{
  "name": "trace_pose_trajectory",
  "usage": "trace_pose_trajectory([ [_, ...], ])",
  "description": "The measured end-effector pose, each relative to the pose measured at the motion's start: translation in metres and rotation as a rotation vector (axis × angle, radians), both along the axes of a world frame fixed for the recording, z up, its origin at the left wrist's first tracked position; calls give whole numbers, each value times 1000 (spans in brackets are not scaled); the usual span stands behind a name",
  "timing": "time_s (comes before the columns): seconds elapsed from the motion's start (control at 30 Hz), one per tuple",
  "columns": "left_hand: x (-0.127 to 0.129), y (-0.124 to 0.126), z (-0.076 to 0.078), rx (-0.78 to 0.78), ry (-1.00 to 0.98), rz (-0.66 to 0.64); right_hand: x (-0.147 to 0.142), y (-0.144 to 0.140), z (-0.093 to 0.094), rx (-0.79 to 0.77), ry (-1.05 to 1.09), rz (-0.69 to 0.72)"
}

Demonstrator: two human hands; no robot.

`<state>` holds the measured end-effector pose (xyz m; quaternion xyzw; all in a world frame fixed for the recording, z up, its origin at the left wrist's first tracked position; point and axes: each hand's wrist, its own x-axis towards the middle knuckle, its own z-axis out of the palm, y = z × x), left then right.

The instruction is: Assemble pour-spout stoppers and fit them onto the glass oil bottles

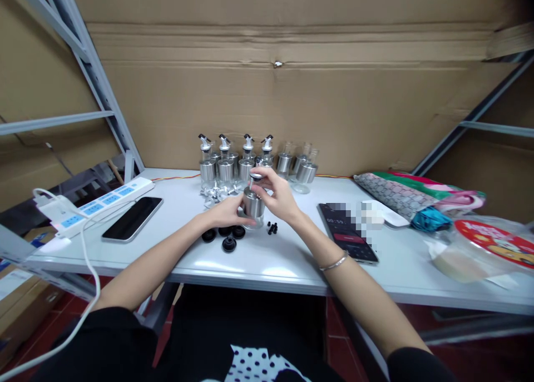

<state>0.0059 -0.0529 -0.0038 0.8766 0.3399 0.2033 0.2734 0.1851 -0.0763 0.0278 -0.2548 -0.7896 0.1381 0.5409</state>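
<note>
Upright on the white table stands an oil bottle (253, 205) of clear glass with a brushed-steel sleeve. My left hand (227, 211) is wrapped round its lower part from the left. At the bottle's mouth, my right hand (278, 194) pinches a black and silver stopper (256, 177); whether it sits fully in the neck is hidden by the fingers. Silver spout parts (214, 194) lie in a heap behind my left hand. Several round black stoppers (229, 244) are in front of it, and small black caps (272, 228) lie right of the bottle.
Several bottles with pour spouts (226, 169) stand at the back, beside bottles with bare necks (306, 172). A phone (133, 219) and power strip (106, 204) are left. Another phone (348, 232), a folded patterned bag (400, 198) and a plastic tub (471, 254) are right.
</note>
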Motion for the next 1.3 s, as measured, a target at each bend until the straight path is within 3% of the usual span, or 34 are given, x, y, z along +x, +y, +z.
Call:
trace_pose_trajectory([
  [0.1, 0, -2, 4, 27, 36, -1, -1, 3, 1, -14, 131, -67],
  [0.27, 1, -5, 7, -21, 27, -7, 17, 7, 13, 212, 354, -429],
  [0.37, 1, -5, 5, -27, 35, -11, 35, 11, 18, 325, 344, -607],
  [0.47, 1, -4, 4, -11, 48, -7, 51, 19, 15, 293, 252, -705],
  [0.63, 1, -4, 4, 3, 68, -5, 64, 38, -2, 141, 239, -726],
  [1.03, 2, -6, 7, 4, 98, 0, 70, 55, -16, 62, 178, -787],
  [1.13, 2, -8, 8, 11, 102, -6, 67, 54, -18, 43, 53, -834],
  [1.3, 2, -8, 8, 32, 109, -9, 62, 49, -19, -203, -186, -856],
])
